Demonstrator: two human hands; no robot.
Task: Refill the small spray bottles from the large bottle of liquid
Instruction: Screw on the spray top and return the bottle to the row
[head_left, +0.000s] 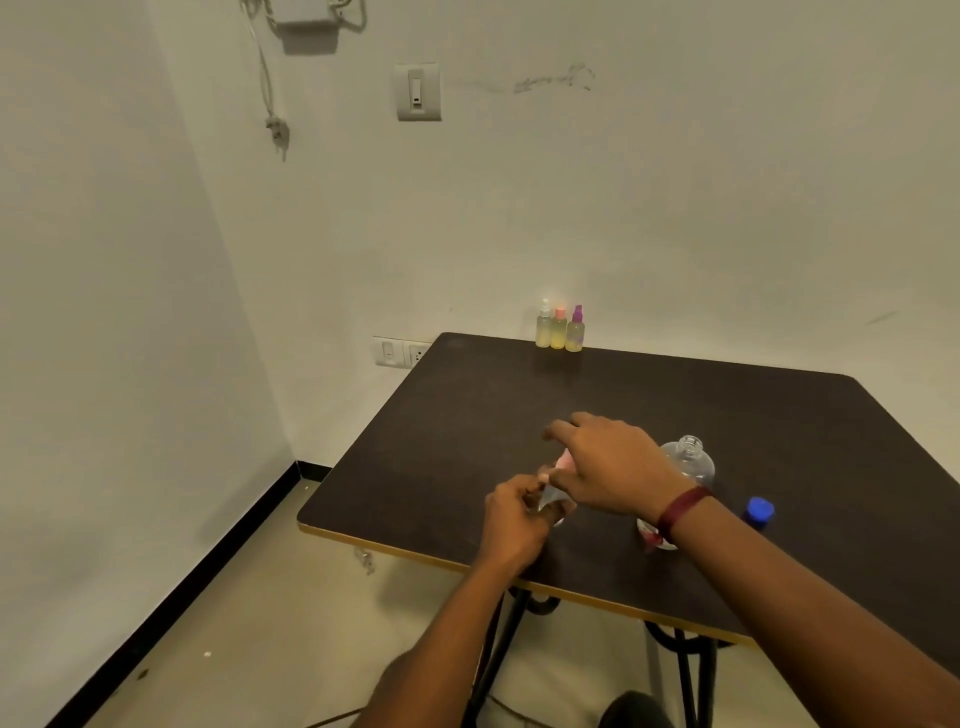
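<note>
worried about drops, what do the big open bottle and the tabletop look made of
Big open bottle: likely clear glossy plastic, maybe glass; see-through wall, moulded screw thread at the neck. Tabletop: dark matte laminate over board, probably; a pale strip shows along its near edge.

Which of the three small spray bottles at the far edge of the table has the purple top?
The right-hand spray bottle of the row. The middle bottle has a pink top and the left bottle a white top.

Left hand (514, 512), right hand (608, 467) grip small bottle (551, 500), apparently pink-capped; large bottle (693, 460) uncapped.
</note>
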